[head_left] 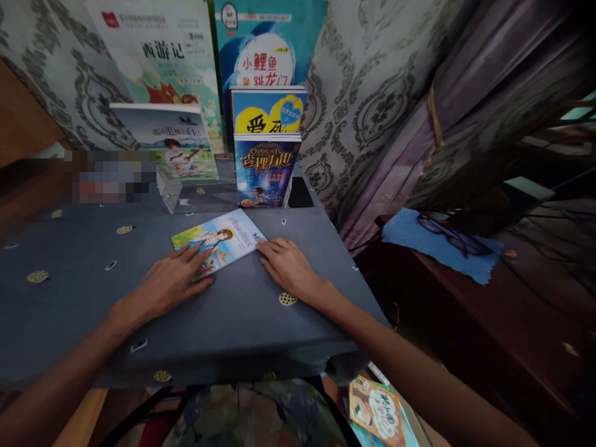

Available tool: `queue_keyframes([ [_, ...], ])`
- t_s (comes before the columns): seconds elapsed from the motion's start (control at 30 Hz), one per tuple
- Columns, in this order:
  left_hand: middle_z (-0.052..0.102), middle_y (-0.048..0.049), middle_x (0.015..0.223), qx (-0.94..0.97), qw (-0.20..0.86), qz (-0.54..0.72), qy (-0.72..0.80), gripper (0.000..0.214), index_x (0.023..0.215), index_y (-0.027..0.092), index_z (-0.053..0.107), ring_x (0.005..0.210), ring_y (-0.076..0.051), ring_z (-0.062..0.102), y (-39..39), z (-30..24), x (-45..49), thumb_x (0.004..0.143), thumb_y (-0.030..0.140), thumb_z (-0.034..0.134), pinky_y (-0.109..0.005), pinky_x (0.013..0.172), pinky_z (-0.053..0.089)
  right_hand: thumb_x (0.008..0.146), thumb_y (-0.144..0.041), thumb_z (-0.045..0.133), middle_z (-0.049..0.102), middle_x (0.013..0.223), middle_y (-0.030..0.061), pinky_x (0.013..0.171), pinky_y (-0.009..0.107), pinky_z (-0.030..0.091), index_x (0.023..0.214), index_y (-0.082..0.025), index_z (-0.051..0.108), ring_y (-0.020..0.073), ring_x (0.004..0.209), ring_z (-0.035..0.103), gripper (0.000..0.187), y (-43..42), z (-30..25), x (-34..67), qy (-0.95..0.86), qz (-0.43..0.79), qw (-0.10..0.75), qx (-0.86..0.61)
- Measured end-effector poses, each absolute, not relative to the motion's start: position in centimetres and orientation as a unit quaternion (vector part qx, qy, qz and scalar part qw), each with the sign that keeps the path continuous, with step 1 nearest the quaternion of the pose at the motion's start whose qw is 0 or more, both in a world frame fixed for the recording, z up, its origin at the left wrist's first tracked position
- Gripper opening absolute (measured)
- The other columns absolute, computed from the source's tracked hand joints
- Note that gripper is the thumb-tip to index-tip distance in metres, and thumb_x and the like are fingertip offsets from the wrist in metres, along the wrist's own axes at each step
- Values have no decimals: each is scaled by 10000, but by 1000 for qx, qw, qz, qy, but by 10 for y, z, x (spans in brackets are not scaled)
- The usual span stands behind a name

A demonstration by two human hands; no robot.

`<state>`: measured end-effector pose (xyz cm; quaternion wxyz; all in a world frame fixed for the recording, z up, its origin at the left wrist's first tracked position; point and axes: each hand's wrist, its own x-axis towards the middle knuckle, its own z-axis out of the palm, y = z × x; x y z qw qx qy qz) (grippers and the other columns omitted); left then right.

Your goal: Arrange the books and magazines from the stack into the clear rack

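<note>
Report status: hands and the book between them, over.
Left hand on book; right hand at its right corner. Book flat, closed. Nothing else on it.

The grey-blue cloth-covered bench is patterned with dotted yellow rounds; the thin rectangular paper book is printed light blue, white and yellow; the far pale backdrop is scrolled dark grey.

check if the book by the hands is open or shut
Shut: the book lies flat, illustrated cover up, no inside pages showing, with the left hand on it and the right hand at its corner.
</note>
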<state>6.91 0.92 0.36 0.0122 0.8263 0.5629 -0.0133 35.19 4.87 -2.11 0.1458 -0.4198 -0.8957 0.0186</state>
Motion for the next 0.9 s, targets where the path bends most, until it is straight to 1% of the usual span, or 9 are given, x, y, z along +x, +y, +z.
queue_keyframes([
  [0.1,594,-132,1405,825,13,-22,564,431,1357,221,536,1344,-339,519,-3,12,85,963,393,511,-464,1009,505,1006,-217,466,671,1304,135,930,439,453,1260,-155,606,287,1122,583,296,65,-21,349,-890,13,134,-436],
  [0.17,622,-142,1354,822,13,-31,568,370,1307,201,555,1319,-336,541,-8,16,91,965,332,507,-453,984,520,1009,-223,458,659,1326,140,954,441,442,1279,-152,599,291,1162,574,313,70,-24,348,-885,9,143,-444],
  [0.27,641,-157,1286,826,21,-39,561,300,1227,177,572,1224,-334,606,-9,20,89,965,304,501,-442,925,540,1008,-213,443,637,1369,135,995,441,424,1302,-153,592,287,1219,558,335,71,-29,347,-880,10,163,-446],
  [0.4,661,-133,1207,845,57,-24,532,232,1146,179,584,1053,-282,669,-5,21,72,959,279,490,-403,878,543,1001,-207,436,623,1391,139,1001,464,431,1311,-155,595,293,1249,552,353,69,-33,347,-879,20,176,-442],
  [0.5,661,-117,1211,858,90,10,505,237,1140,195,600,1015,-250,675,-3,20,61,964,288,471,-377,872,538,995,-202,434,620,1395,142,1003,472,440,1310,-150,600,296,1252,553,360,69,-34,347,-879,23,180,-441],
  [0.63,673,-118,1201,870,113,14,480,299,1135,189,639,1039,-257,670,-1,25,56,983,318,416,-384,900,525,981,-186,443,629,1387,130,1023,482,438,1312,-163,604,292,1281,535,368,70,-37,347,-879,25,191,-436],
  [0.8,721,-93,1124,865,148,-9,479,407,1164,199,673,979,-245,683,5,43,56,998,351,334,-374,894,520,978,-177,457,635,1378,130,1094,512,388,1290,-159,627,292,1323,510,356,63,-34,340,-886,40,210,-411],
  [0.9,719,-84,1182,861,163,-3,481,438,1218,218,669,1042,-255,671,8,48,55,995,388,332,-386,943,506,1003,-198,435,646,1368,112,1128,518,357,1280,-190,639,272,1345,504,344,51,-27,328,-902,60,213,-370],
])
